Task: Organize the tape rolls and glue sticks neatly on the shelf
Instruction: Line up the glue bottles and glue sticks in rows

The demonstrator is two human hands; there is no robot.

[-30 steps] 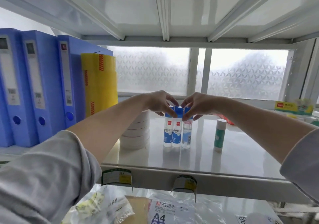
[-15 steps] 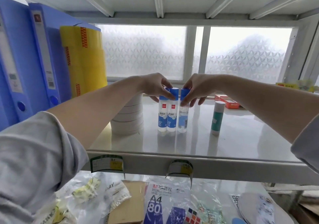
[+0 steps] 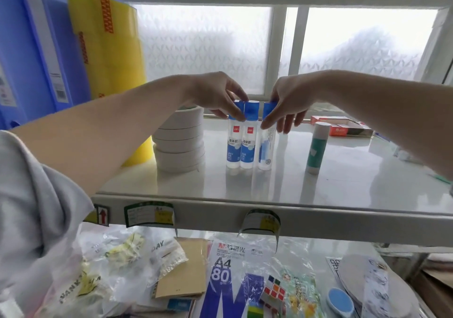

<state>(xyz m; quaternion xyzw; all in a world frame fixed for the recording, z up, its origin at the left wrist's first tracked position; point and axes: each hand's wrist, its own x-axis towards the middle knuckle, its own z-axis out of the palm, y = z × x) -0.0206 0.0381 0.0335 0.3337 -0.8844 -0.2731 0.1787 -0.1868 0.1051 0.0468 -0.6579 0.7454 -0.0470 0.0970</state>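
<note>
Three glue bottles point(image 3: 250, 141) upright on shelf point(image 3: 282, 185), red logo labels, paper pack point(image 3: 228, 271) reads "A4 80", left hand point(image 3: 215, 97) grip pinching left cap, right hand point(image 3: 286, 99) grip pinching right cap.

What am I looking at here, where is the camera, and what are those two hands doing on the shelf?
There is no machine here: a person wears a wide-angle camera on the head, so you look forward and down along both arms. The left hand and the right hand each pinch the blue caps of three liquid glue bottles, which stand upright in a tight row on the white shelf. Left of them sits a stack of white tape rolls, with a stack of yellow tape rolls and blue binders beyond. To the right a green glue stick stands alone, apart from the row. The lower shelf holds bags and a pack of A4 paper.
</note>
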